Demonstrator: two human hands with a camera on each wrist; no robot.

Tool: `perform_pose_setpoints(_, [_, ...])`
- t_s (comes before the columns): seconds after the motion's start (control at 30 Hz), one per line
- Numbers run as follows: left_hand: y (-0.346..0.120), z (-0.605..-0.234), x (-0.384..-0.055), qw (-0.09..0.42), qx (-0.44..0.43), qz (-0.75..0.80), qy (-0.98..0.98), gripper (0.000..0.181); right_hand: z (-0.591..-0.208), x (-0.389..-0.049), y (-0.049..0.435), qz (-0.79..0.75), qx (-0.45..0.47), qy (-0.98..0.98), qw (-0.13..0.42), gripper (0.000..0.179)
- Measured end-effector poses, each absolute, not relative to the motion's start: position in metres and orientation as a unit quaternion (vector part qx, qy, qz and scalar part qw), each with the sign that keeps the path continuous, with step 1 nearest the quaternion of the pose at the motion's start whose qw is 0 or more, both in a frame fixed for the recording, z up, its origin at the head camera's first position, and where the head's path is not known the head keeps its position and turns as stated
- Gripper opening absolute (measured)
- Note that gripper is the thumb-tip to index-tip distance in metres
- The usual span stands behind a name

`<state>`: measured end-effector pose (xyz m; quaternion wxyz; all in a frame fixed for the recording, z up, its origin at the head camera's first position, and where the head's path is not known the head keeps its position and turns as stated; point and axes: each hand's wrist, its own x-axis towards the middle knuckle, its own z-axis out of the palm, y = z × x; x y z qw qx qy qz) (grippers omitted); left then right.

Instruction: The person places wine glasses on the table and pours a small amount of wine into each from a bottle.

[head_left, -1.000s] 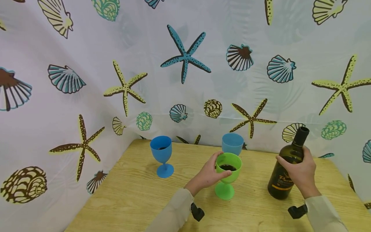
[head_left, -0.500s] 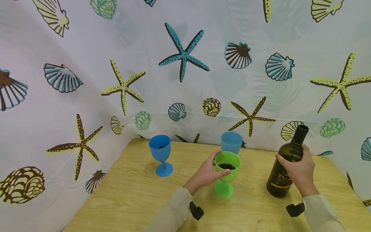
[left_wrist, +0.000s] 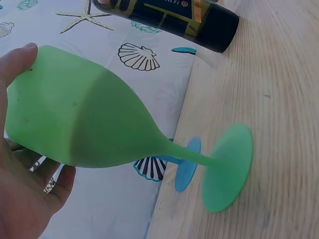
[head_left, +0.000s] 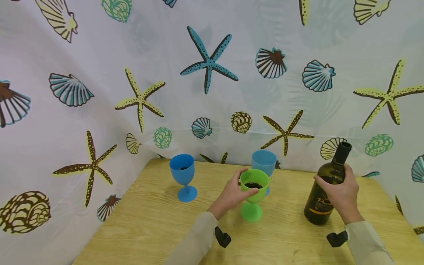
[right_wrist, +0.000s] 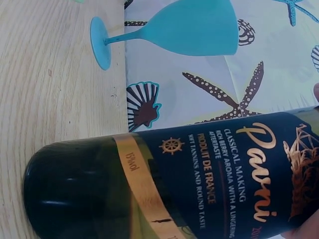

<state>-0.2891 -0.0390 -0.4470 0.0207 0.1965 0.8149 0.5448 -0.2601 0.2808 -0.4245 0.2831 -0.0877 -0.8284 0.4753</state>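
My left hand (head_left: 230, 195) grips the bowl of a green plastic goblet (head_left: 260, 195), thumb across its near side and fingers round the far side. Dark liquid shows inside that bowl. The left wrist view has the goblet's foot (left_wrist: 229, 169) close over the wood. On the right, my right hand (head_left: 344, 197) holds a dark wine bottle (head_left: 318, 208) by its upper body, thumb in front. Uncapped, the bottle stands with its neck up; its black and gold label (right_wrist: 214, 174) faces the right wrist camera.
Behind the green goblet is a light blue goblet (head_left: 264, 161), partly covered by it. A darker blue goblet (head_left: 183, 175) with dark liquid stands at the left on the wooden table (head_left: 142, 224). A shell-and-starfish curtain (head_left: 165, 44) hangs along the table's back and left.
The green goblet and my left hand have shifted slightly left and away from me, exposing part of the light blue goblet's foot. My right hand keeps its hold on the bottle.
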Motion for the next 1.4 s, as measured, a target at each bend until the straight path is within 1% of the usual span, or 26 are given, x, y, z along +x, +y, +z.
perform_pose_setpoints(0.23, [-0.047,-0.448,-0.301,0.002,0.187,0.552,0.813,0.077,-0.424,-0.262,0.282,0.473,-0.083,-0.829,0.288,0.072])
perform_pose_setpoints(0.4, [-0.052,-0.447,-0.308,-0.002,0.167,0.556,0.814,0.079,-0.423,-0.261,0.282,0.474,-0.076,-0.827,0.292,0.070])
perform_pose_setpoints(0.8, [-0.069,-0.449,-0.323,-0.029,0.148,0.572,0.806,0.080,-0.423,-0.261,0.282,0.484,-0.073,-0.825,0.283,0.070])
perform_pose_setpoints(0.87, [-0.071,-0.440,-0.320,-0.028,0.142,0.575,0.806,0.079,-0.423,-0.260,0.282,0.484,-0.075,-0.825,0.281,0.070])
perform_pose_setpoints(1.03, [-0.077,-0.440,-0.326,-0.031,0.124,0.582,0.803,0.083,-0.422,-0.261,0.283,0.482,-0.078,-0.827,0.280,0.071])
perform_pose_setpoints(1.1, [-0.080,-0.450,-0.336,-0.039,0.117,0.583,0.803,0.087,-0.422,-0.261,0.283,0.481,-0.078,-0.827,0.279,0.071])
perform_pose_setpoints(1.4, [-0.086,-0.449,-0.343,-0.047,0.099,0.593,0.798,0.090,-0.424,-0.262,0.282,0.474,-0.077,-0.830,0.284,0.071])
